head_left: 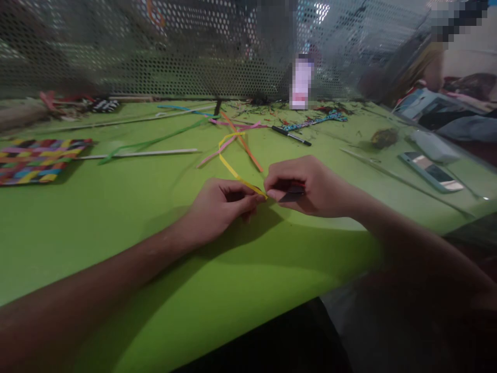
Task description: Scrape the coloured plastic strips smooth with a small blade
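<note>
My left hand [217, 210] pinches a narrow yellow strip [230, 168] near its end, between thumb and fingers. The strip's other end curves away over the green table [163, 197]. Close beside it, my right hand [316, 186] is closed around a small dark and red tool [293, 194], mostly hidden in the palm. Its fingertips are near the yellow tip; whether they touch it I cannot tell. Beyond the hands lie an orange strip [250, 154], a pink strip [209, 157] and a green strip [155, 139].
A multicoloured woven piece [42, 161] and a thin white stick [155, 153] lie left. A black pen [291, 135] and patterned blue cord [316, 120] lie farther back. At right are a phone [430, 171] and another person's sleeve [462, 132]. A perforated panel [174, 57] borders the back.
</note>
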{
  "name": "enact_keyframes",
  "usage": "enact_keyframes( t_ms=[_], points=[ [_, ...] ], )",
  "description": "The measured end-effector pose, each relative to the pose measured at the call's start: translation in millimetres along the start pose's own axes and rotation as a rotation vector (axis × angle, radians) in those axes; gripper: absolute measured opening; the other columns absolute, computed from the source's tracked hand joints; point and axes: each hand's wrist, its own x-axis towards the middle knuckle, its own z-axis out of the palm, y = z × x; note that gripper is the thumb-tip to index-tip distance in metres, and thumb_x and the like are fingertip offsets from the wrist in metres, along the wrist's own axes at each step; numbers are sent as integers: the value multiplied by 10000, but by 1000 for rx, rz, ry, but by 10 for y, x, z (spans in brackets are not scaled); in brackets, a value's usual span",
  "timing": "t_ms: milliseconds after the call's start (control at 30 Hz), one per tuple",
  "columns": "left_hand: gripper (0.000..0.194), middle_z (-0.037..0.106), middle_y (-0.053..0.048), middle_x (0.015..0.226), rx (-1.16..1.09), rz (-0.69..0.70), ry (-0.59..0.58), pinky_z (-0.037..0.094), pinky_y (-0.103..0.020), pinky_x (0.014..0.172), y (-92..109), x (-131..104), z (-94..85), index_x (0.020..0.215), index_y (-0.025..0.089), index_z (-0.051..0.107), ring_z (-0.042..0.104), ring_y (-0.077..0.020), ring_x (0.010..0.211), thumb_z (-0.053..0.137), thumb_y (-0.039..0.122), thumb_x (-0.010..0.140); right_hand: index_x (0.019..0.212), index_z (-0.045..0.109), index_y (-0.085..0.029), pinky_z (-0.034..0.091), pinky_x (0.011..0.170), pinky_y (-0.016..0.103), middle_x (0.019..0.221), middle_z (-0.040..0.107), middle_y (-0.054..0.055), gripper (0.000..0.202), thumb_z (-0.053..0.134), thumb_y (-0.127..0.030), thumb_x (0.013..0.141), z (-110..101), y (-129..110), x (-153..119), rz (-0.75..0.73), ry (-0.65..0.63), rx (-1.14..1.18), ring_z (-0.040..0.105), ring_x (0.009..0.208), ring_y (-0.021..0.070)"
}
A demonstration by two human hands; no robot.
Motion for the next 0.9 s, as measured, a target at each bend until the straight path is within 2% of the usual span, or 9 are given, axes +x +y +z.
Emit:
enact_keyframes(
  t_ms=[167, 333, 567, 900],
  points=[
    [263, 618, 7, 522, 12, -1, -4, 413, -213, 487, 0, -13, 2, 656, 145, 703, 517, -100, 472, 742, 356, 808, 890, 615, -147, 330, 659, 224, 828, 634, 15, 51, 634, -193, 901, -4, -58, -6, 26, -22, -55, 462, 698, 88],
    [206, 615, 12, 518, 0, 4, -17, 412, -204, 481, 13, -20, 16, 647, 145, 696, 518, -93, 464, 722, 268, 811, 856, 639, -159, 362, 664, 231, 791, 644, 4, 83, 577, -132, 904, 1, -110, 0, 8, -16, -47, 494, 682, 90],
    [186, 628, -1, 523, 7, 23, -20, 427, -215, 482, -14, -14, 27, 672, 147, 714, 537, -106, 466, 702, 274, 807, 806, 631, -179, 357, 640, 249, 756, 642, 11, 138, 566, -225, 919, 18, -132, 5, 82, -29, -73, 486, 658, 102],
    [129, 628, 10, 535, -24, 28, -21, 413, -210, 465, -14, -20, 30, 680, 157, 719, 541, -107, 470, 722, 252, 767, 779, 609, -182, 360, 638, 253, 752, 623, 9, 144, 561, -209, 912, 20, -111, 15, 80, 1, -64, 478, 663, 100]
  ],
)
